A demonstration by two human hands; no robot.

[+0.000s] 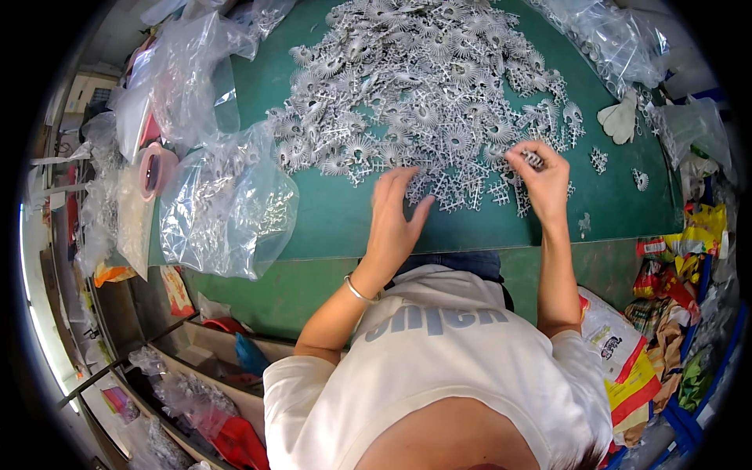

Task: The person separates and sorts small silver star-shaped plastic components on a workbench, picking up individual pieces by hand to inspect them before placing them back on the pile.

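Observation:
A large heap of small silver-grey pieces [427,102] covers the middle of the green table [337,231]. Some are round with fine radiating spokes, others are branched like little lattices. At the heap's near edge rests my left hand [394,223], thumb spread from the fingers and nothing visible held; its fingertips touch or nearly touch the pieces. A silver bangle [359,291] circles that wrist. To the right, my right hand [546,178] is closed, with a few silver-grey pieces [533,160] pinched between thumb and curled fingers.
Clear plastic bags [235,200] lie at the table's left, beside a roll of pink tape [159,171]. Two stray pieces [599,160] and a pale flat shape [619,120] sit at the right. Colourful packages [627,352] stand below right; open drawers [211,352] are below left.

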